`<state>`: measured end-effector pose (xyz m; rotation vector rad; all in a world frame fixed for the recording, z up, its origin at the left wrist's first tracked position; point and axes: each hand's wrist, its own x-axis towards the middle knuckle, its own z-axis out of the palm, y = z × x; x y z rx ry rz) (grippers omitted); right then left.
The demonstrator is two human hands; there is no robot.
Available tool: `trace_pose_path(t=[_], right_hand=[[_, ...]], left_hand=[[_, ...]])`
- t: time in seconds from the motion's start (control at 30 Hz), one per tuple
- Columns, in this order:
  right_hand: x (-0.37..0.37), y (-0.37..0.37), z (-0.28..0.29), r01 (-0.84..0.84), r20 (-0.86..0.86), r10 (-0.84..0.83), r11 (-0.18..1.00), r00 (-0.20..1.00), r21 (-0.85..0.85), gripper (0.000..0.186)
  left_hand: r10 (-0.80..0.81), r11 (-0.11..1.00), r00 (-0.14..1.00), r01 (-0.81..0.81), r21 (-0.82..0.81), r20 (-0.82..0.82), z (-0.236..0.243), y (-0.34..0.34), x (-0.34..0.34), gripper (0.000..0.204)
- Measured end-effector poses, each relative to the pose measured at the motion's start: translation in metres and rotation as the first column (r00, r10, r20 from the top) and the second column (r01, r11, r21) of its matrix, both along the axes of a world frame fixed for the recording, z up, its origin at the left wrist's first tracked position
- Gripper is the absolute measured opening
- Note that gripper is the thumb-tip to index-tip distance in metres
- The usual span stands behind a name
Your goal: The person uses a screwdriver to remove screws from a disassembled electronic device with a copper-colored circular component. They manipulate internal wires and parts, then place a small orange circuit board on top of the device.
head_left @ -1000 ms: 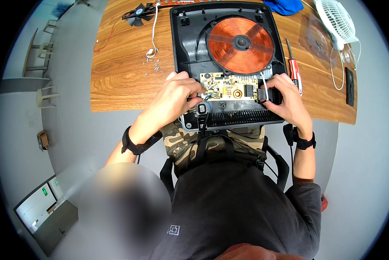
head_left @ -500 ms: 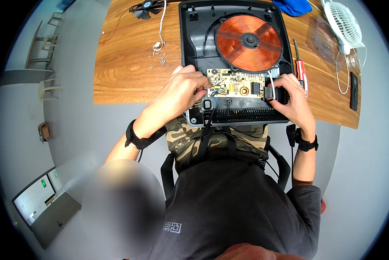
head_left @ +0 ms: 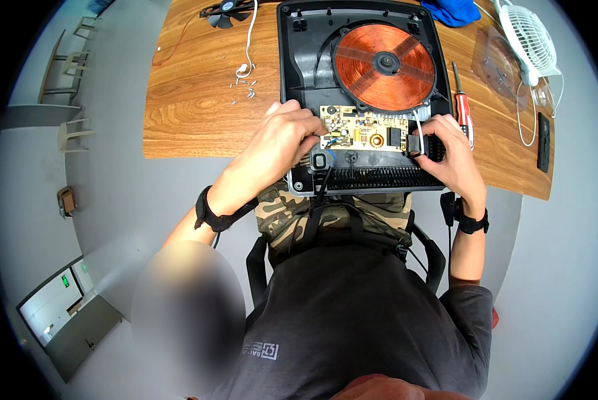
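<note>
The black open housing of an induction cooker lies at the table's front edge, over my lap. A round copper coil with a dark centre fills its upper right part. Below the coil is a tan circuit board with many small components. My left hand has its fingers closed at the board's left end, beside blue wires. At the board's right end, my right hand curves thumb and fingers round its edge, by a dark block and a white wire. Some fingertips are hidden.
Left of the housing lie several small screws, a white cable and a small black fan. On the right are a red-handled screwdriver, a white fan, a black strip and a blue cloth.
</note>
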<state>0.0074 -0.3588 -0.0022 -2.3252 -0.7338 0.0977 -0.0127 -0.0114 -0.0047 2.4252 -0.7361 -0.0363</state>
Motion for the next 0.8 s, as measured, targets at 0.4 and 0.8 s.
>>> trace_pose_path(t=[0.4,0.8], right_hand=[[0.0014,-0.0019,-0.0007,-0.003,-0.009,0.003,1.000,1.000,0.012,0.032],[0.0008,-0.0025,0.0000,-0.002,-0.026,0.002,1.000,1.000,-0.001,0.032]], left_hand=[[0.002,1.000,1.000,-0.002,0.006,-0.008,0.0041,-0.0010,-0.0003,0.014],[-0.029,0.999,1.000,0.029,0.028,-0.003,0.0034,0.0003,0.0012,0.018]])
